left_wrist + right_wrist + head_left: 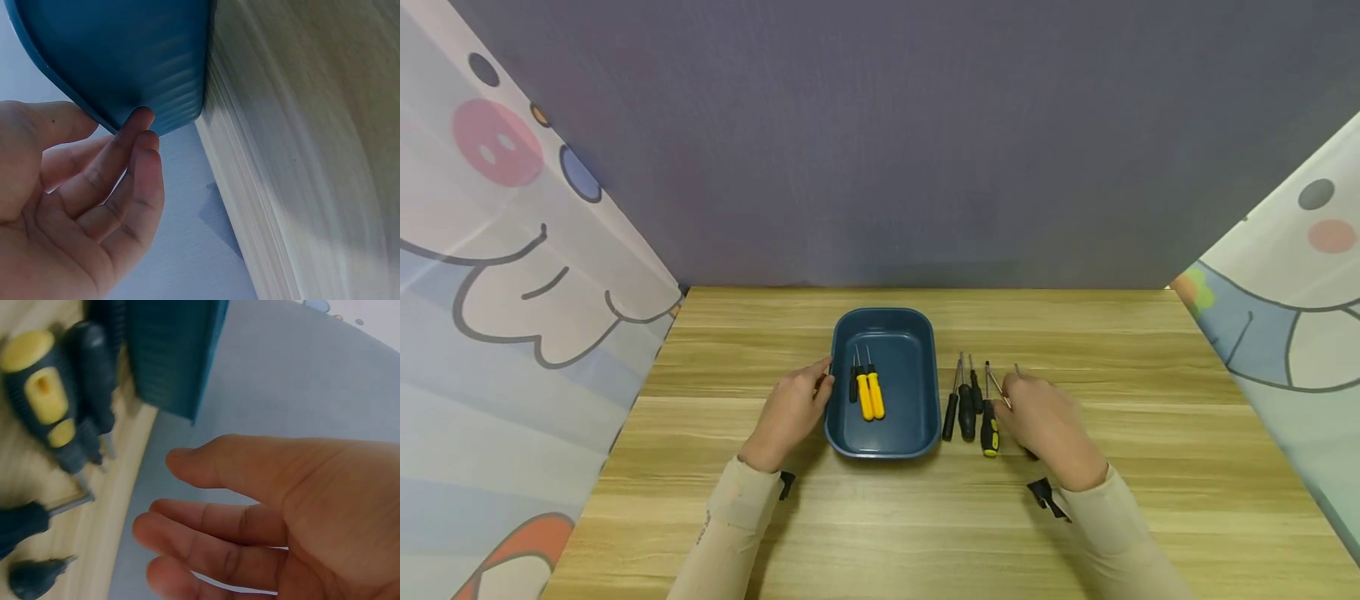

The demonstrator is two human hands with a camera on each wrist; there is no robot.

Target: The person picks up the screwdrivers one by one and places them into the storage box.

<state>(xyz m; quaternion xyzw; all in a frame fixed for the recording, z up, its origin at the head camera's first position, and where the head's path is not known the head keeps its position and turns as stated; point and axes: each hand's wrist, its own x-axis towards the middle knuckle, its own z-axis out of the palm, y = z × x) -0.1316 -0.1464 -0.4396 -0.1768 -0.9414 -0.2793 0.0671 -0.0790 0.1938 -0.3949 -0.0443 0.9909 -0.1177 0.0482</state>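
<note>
The right hand (1048, 421) is over the right end of a row of screwdrivers, thumb parted from the gently bent fingers, with nothing between them. Partly under it lie a dark-handled screwdriver (22, 528), its shaft slanting toward its neighbours, and a short dark tool (34, 575), only partly visible from the head view.

Just beside that hand is a black-and-yellow screwdriver (990, 432), handle toward the worktop's near edge. Next toward the left come a small black screwdriver (977, 393), a thick black one (967, 414) and a slim black one (950, 418), close together, shafts pointing to the far edge.

The left hand (787, 414) is at the left rim of a blue tray (887, 456), thumb at the rim and fingers bent by the outer wall; I cannot tell whether they pinch it. The tray stands near the middle of the worktop's far edge. Inside, along its left side, lie two yellow-handled screwdrivers (871, 397) and a small black-handled one (853, 386).

Pale sleeves (730, 508) cover both forearms. The wood-grain worktop (737, 333) meets a grey wall (925, 150) at its far edge; cartoon-printed curtains (512, 225) flank its left and right edges.
</note>
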